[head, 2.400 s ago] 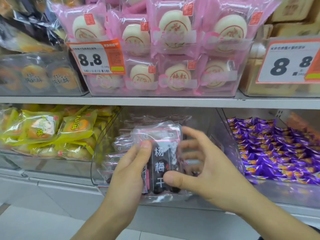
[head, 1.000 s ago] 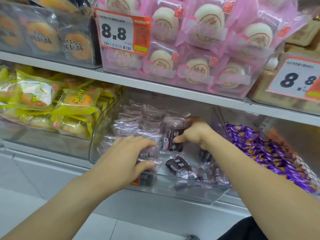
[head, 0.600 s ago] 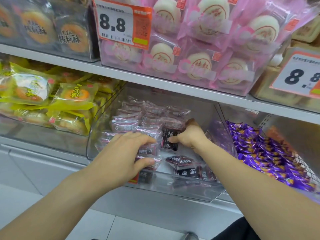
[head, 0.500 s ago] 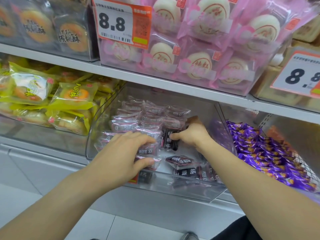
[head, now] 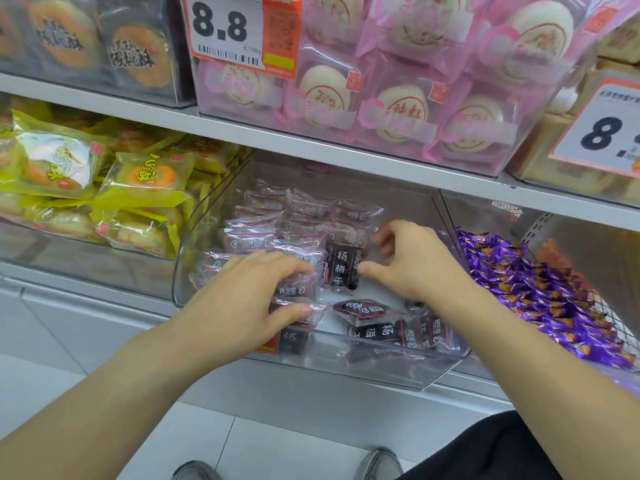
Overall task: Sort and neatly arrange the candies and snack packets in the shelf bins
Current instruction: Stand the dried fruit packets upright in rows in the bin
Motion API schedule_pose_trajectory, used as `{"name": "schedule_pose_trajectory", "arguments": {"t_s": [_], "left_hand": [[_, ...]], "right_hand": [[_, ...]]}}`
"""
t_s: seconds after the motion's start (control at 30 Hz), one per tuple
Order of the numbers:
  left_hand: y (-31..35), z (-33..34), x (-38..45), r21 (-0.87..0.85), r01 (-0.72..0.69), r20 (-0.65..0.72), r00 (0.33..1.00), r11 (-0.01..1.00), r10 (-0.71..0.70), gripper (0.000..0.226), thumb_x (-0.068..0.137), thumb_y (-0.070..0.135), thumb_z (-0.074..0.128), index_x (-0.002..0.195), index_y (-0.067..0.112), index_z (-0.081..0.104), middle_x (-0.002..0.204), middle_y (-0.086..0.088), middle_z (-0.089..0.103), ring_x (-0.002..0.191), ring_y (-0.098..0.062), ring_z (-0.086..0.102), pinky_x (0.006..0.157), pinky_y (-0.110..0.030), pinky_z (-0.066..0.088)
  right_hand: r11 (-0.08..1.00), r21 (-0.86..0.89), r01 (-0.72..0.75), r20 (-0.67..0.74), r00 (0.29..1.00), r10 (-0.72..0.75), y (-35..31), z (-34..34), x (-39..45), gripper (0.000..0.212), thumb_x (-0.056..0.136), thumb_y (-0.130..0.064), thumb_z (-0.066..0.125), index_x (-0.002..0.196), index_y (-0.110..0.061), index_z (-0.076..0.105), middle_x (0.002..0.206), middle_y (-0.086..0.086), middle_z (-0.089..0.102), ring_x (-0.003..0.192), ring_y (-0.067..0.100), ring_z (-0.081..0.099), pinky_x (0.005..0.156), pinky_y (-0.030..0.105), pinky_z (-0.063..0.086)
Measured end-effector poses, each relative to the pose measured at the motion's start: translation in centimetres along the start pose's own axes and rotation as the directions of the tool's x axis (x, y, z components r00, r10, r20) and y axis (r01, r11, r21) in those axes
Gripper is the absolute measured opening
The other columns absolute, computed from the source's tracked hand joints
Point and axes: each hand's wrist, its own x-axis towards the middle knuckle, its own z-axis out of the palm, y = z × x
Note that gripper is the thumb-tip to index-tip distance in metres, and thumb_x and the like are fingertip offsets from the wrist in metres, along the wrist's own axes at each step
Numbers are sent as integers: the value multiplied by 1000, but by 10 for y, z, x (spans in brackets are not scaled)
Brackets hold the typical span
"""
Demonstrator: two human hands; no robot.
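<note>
Both hands work in the clear bin (head: 194, 258): my left hand (head: 249, 299) presses flat on stacked packets (head: 298, 216) to steady them, while my right hand (head: 412, 268), loosely spread, nudges an upright packet (head: 341, 268) into line.

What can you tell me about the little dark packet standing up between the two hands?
The dark packet is a small clear plastic pouch with a dark label and white Chinese characters running down it. It stands upright in the clear bin, leaning against the packets stacked behind. The right hand thumb tip touches its right edge.
</note>
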Motion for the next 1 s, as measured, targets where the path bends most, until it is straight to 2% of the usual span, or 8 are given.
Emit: {"name": "schedule_pose_trajectory", "arguments": {"t_s": [0.17, 0.33, 0.47, 0.57, 0.63, 0.73, 0.83, 1.0], "left_hand": [[3, -3, 0, -19, 0, 2, 1000, 1000, 0, 49, 85, 55, 64, 128, 34, 58, 118, 19, 62, 110, -5, 56, 99, -36, 46], [3, -3, -1, 1, 13, -49, 999, 1000, -13, 47, 87, 49, 65, 130, 32, 57, 121, 18, 59, 115, -2, 48, 99, -18, 37], [30, -13, -7, -180, 32, -393, 914, 983, -101, 23, 89, 47, 59, 96, 28, 69, 87, 19, 66, 84, 2, 58, 79, -5, 40], [59, -19, -10, -779, 279, -47, 867, 562, -495, 51, 85, 60, 61, 86, 10, 72, 74, -6, 74, 62, -20, 70, 62, -36, 60], [70, -20, -9, -886, 417, 293, 842, 203, -453, 71, 75, 67, 61, 102, 2, 69, 89, -16, 76, 80, -29, 75, 73, -40, 62], [71, -22, -3, -961, 274, 266, 897, -29, -352, 61, 87, 55, 50, 117, 4, 66, 112, -18, 72, 104, -32, 70, 85, -42, 59], [60, -23, 1, -976, 211, 174, 896, 46, -409, 37, 96, 29, 51, 121, 6, 64, 113, -16, 72, 104, -32, 70, 85, -48, 59], [43, -25, -6, -943, 298, 220, 893, 148, -391, 35, 88, 24, 58, 118, 7, 65, 109, -20, 72, 104, -33, 70, 84, -49, 59]], "right_hand": [[965, -111, 237, 480, 863, -157, 15, 0, -22, 58, 67, -48, 87, 120, -34, 67, 116, -15, 67, 104, 6, 60, 92, 29, 51], [962, -63, 266, 122, 959, -257, 20, -6, -23, 25, 92, -32, 66, 115, -26, 72, 101, -5, 76, 96, 14, 67, 89, 31, 52], [932, 167, 323, -181, 939, -293, 18, -32, -46, 21, 92, -32, 66, 112, -30, 72, 95, -24, 71, 93, -3, 64, 82, 10, 46], [848, 301, 437, -411, 862, -298, 5, -33, -69, 26, 90, -31, 71, 115, -30, 72, 100, -19, 71, 95, 1, 65, 83, 16, 49], [743, 360, 563, -525, 781, -337, -11, -25, -78, 31, 87, -27, 75, 117, -22, 72, 103, -9, 71, 96, 8, 66, 82, 19, 50], [596, 378, 708, -446, 704, -553, -25, -15, -80, 42, 78, -19, 84, 117, -14, 71, 120, -1, 67, 113, 12, 63, 93, 25, 50], [598, 430, 677, -189, 715, -674, -19, -21, -78, 58, 72, -23, 89, 125, -19, 68, 135, -7, 60, 126, 6, 55, 104, 25, 44], [863, 382, 330, -42, 939, -341, 7, -39, -40, 19, 83, -19, 78, 100, -28, 75, 98, -14, 74, 91, -3, 69, 91, 30, 56]]}}
